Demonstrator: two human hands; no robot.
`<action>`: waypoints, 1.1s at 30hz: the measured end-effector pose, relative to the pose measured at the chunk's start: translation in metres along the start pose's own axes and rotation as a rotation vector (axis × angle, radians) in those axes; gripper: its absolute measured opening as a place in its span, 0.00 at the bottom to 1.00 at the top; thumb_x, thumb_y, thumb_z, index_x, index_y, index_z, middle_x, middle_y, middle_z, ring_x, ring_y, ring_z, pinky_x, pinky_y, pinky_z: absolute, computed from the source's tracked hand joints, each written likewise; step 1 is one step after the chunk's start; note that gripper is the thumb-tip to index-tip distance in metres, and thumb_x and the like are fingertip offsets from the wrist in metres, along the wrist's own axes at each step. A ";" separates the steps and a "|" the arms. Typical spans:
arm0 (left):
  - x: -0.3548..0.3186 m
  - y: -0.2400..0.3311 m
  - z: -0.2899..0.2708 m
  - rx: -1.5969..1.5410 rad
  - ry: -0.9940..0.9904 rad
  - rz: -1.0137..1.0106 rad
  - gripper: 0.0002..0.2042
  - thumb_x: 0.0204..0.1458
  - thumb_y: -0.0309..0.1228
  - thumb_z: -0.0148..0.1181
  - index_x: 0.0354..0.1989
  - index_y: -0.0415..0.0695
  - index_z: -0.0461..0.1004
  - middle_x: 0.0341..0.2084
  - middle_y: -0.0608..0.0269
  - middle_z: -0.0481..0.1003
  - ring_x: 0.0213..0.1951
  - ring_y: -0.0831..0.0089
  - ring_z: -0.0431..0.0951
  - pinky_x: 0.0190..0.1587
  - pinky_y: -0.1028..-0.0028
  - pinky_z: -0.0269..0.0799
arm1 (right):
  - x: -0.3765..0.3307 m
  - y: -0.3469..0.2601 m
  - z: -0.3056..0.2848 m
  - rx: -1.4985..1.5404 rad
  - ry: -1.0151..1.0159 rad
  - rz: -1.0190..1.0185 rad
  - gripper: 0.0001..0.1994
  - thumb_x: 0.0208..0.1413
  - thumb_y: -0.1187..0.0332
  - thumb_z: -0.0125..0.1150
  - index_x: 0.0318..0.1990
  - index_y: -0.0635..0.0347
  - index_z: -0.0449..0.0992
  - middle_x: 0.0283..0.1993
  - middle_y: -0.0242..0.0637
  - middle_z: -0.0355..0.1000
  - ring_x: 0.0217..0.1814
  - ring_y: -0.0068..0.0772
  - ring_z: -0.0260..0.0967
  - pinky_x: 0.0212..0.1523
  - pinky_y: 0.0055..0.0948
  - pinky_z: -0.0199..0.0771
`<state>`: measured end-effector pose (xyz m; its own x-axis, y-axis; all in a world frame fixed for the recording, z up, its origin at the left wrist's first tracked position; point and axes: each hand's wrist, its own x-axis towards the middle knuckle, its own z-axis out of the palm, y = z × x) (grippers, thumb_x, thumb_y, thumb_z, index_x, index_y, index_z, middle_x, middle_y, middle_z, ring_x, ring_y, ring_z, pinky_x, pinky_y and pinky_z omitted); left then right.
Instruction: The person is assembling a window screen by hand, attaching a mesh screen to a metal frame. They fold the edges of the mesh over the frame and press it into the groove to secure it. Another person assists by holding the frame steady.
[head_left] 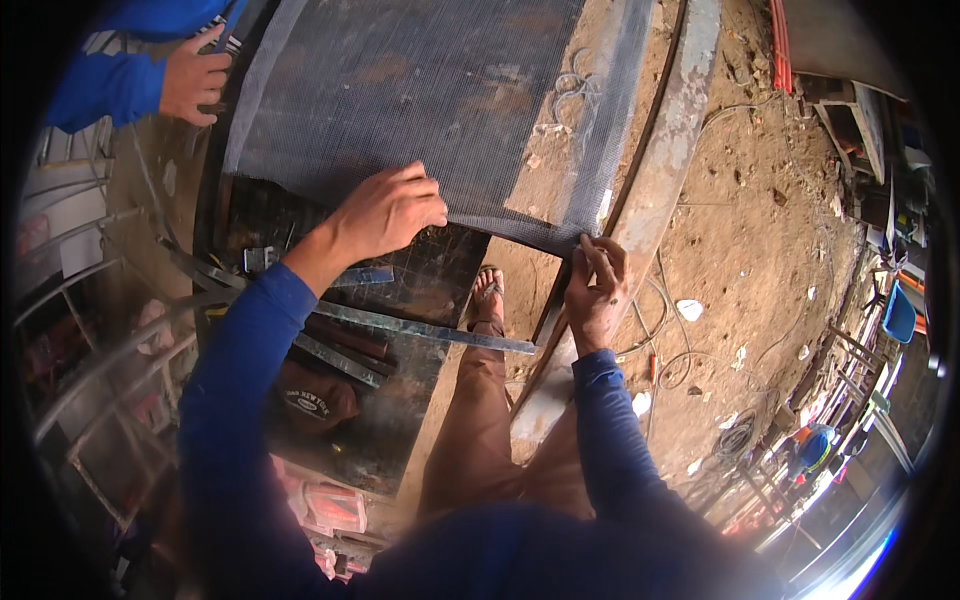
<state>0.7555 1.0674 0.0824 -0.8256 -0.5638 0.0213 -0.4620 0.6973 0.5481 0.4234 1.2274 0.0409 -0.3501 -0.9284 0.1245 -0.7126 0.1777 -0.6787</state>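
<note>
A grey woven mesh sheet (pixel 420 110) stretches away from me over a dark frame. My left hand (pixel 392 212) is closed on the sheet's near edge, thumb and fingers pinched together. At the near right corner of the mesh, my right hand (pixel 597 285) has its fingertips bent together on the edge, beside a worn metal beam (pixel 655 190). Part of what those fingers hold is hidden. Another person's hand (pixel 196 80), in a blue sleeve, rests at the far left edge of the sheet.
Nearer me, a flat metal bar (pixel 430 328) lies across a dark worktop (pixel 390 430), which also bears a dark cap (pixel 318 398). Curved metal tubes (pixel 110 365) crowd the left. Loose wire (pixel 660 365) lies on the dirt floor (pixel 740 260) at right. My foot (pixel 487 295) shows below the mesh.
</note>
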 end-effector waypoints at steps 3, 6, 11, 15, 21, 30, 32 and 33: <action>0.008 -0.009 -0.002 -0.026 -0.067 -0.072 0.06 0.62 0.29 0.71 0.35 0.41 0.83 0.32 0.63 0.82 0.40 0.62 0.78 0.48 0.61 0.78 | -0.002 0.002 0.002 -0.018 0.002 -0.001 0.13 0.65 0.76 0.74 0.54 0.51 0.91 0.57 0.39 0.82 0.58 0.46 0.82 0.55 0.43 0.83; 0.013 -0.013 -0.002 0.007 -0.128 -0.065 0.08 0.66 0.30 0.67 0.35 0.41 0.79 0.33 0.61 0.80 0.40 0.61 0.77 0.52 0.59 0.76 | -0.002 0.005 0.003 -0.029 -0.008 0.003 0.13 0.65 0.74 0.74 0.55 0.51 0.91 0.57 0.39 0.82 0.59 0.47 0.81 0.56 0.43 0.83; 0.016 -0.006 0.000 0.103 -0.087 -0.065 0.10 0.69 0.33 0.65 0.36 0.41 0.76 0.34 0.58 0.80 0.40 0.57 0.78 0.53 0.57 0.74 | 0.004 -0.002 0.001 -0.043 -0.025 0.028 0.14 0.64 0.62 0.78 0.55 0.54 0.91 0.58 0.38 0.81 0.61 0.49 0.79 0.63 0.48 0.79; 0.020 0.001 0.001 0.088 -0.144 -0.275 0.11 0.69 0.33 0.66 0.36 0.41 0.76 0.30 0.53 0.80 0.38 0.53 0.80 0.52 0.56 0.74 | 0.005 -0.024 0.002 -0.225 -0.038 0.111 0.23 0.58 0.50 0.82 0.53 0.55 0.90 0.59 0.37 0.80 0.66 0.49 0.75 0.70 0.51 0.70; 0.027 -0.003 0.002 0.080 -0.134 -0.262 0.13 0.69 0.35 0.68 0.36 0.38 0.76 0.27 0.49 0.81 0.34 0.48 0.83 0.51 0.54 0.75 | 0.008 -0.045 0.015 -0.286 -0.007 0.276 0.26 0.55 0.47 0.85 0.49 0.58 0.86 0.60 0.40 0.76 0.68 0.51 0.72 0.70 0.52 0.68; 0.028 -0.005 0.008 0.164 -0.122 -0.363 0.19 0.66 0.40 0.71 0.34 0.34 0.78 0.22 0.44 0.80 0.30 0.46 0.86 0.41 0.53 0.81 | 0.005 -0.044 0.032 -0.046 0.089 0.368 0.26 0.56 0.55 0.86 0.50 0.65 0.80 0.59 0.51 0.72 0.66 0.58 0.72 0.66 0.52 0.73; 0.029 -0.008 0.007 0.144 -0.131 -0.386 0.20 0.64 0.41 0.72 0.33 0.34 0.78 0.21 0.44 0.80 0.29 0.46 0.87 0.38 0.53 0.82 | 0.004 -0.044 0.034 -0.046 0.090 0.377 0.27 0.56 0.55 0.85 0.51 0.65 0.78 0.59 0.51 0.71 0.66 0.59 0.71 0.66 0.52 0.73; 0.030 -0.009 0.006 0.138 -0.134 -0.383 0.20 0.64 0.41 0.73 0.32 0.34 0.78 0.20 0.44 0.80 0.29 0.47 0.87 0.37 0.54 0.82 | 0.004 -0.044 0.034 -0.044 0.092 0.363 0.27 0.56 0.55 0.85 0.52 0.66 0.77 0.59 0.51 0.71 0.66 0.59 0.71 0.66 0.52 0.73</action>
<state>0.7328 1.0464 0.0732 -0.6167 -0.7374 -0.2755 -0.7748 0.5068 0.3778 0.4740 1.2048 0.0466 -0.6367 -0.7693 -0.0527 -0.5568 0.5059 -0.6588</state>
